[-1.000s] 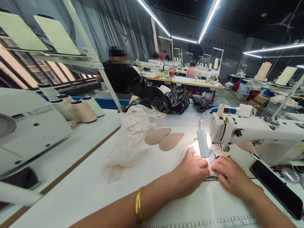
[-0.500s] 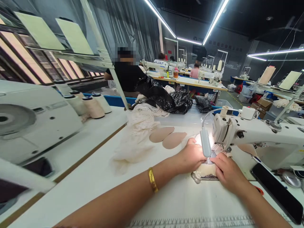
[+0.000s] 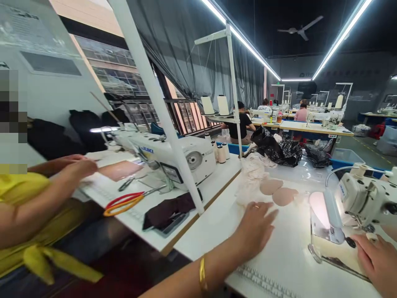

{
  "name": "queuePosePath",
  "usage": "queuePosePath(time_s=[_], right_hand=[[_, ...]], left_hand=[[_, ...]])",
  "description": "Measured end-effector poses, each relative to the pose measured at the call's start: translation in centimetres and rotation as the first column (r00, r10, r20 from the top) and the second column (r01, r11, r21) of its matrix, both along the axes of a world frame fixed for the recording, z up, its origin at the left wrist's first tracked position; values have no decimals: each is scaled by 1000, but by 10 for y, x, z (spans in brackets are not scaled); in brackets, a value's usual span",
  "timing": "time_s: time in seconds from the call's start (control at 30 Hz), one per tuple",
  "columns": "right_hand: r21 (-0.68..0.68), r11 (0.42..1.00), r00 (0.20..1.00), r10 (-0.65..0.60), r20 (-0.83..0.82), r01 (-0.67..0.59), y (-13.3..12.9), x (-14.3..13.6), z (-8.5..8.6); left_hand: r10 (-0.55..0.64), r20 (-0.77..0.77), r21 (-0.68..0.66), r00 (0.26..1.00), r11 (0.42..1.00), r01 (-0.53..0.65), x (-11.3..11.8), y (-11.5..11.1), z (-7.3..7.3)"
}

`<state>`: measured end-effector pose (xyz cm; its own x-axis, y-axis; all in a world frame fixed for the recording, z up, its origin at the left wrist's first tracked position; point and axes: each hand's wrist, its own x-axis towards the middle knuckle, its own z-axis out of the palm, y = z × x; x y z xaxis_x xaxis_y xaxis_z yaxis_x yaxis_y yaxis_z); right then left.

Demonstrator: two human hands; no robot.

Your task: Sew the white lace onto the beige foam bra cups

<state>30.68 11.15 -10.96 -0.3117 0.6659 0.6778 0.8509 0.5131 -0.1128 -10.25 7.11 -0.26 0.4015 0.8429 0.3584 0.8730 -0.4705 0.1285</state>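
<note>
My left hand (image 3: 256, 229) is over the white table, its fingers spread and holding nothing. Its fingertips point toward two beige teardrop-shaped fabric pieces (image 3: 284, 196), just short of the nearer one. Beside these pieces lies a heap of white lace fabric (image 3: 252, 169). At the right edge, my right hand (image 3: 380, 260) rests on the bed of the white sewing machine (image 3: 356, 198), index finger and thumb apart. A small black part (image 3: 350, 242) is at its index fingertip. Under the lamp (image 3: 332, 209) lies a brightly lit pale rounded piece (image 3: 319, 209).
On the left, a co-worker in yellow works at another sewing machine (image 3: 192, 155). Red-and-orange-handled scissors (image 3: 124, 203) and dark cloth (image 3: 169, 211) lie on that table. A white post (image 3: 161, 111) rises between the tables. Black plastic bags (image 3: 282, 151) sit behind mine.
My left hand has left the needle area and moved left toward the beige pieces, its fingers now spread. My right hand stays by the machine. The view has turned left, bringing the co-worker in.
</note>
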Motion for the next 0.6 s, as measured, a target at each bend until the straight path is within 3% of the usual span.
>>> queuePosePath(time_s=[0.07,0.1,0.2,0.27,0.33,0.4,0.43,0.5,0.6], right_hand=[[-20,993,993,117,11,-117,-10,-18,10],[-43,983,984,177,-5,-177,-16,-29,17],[-205,916,933,311,-180,-345,-37,-62,43],[-380,806,873,316,-372,-454,-52,-85,58],[-506,660,777,194,-599,-555,-65,-109,67],[-525,508,606,-7,-796,-683,-73,-131,69],[-493,464,502,-115,-857,-736,-75,-139,68],[-443,432,378,-233,-896,-785,-77,-149,65],[-427,487,332,-272,-903,-762,-82,-148,62]], left_hand=[[213,127,-37,969,977,-210,-30,8,4],[254,154,-54,955,967,-248,-40,13,6],[228,200,-79,953,973,-216,-51,20,14],[143,233,-85,962,988,-126,-41,16,22],[-12,272,-78,962,996,35,-23,6,29],[-224,301,-73,927,964,257,-4,-8,32],[-328,313,-80,891,926,369,5,-15,31],[-447,356,-115,821,850,513,15,-26,24],[-348,489,-195,800,850,489,20,-29,5]])
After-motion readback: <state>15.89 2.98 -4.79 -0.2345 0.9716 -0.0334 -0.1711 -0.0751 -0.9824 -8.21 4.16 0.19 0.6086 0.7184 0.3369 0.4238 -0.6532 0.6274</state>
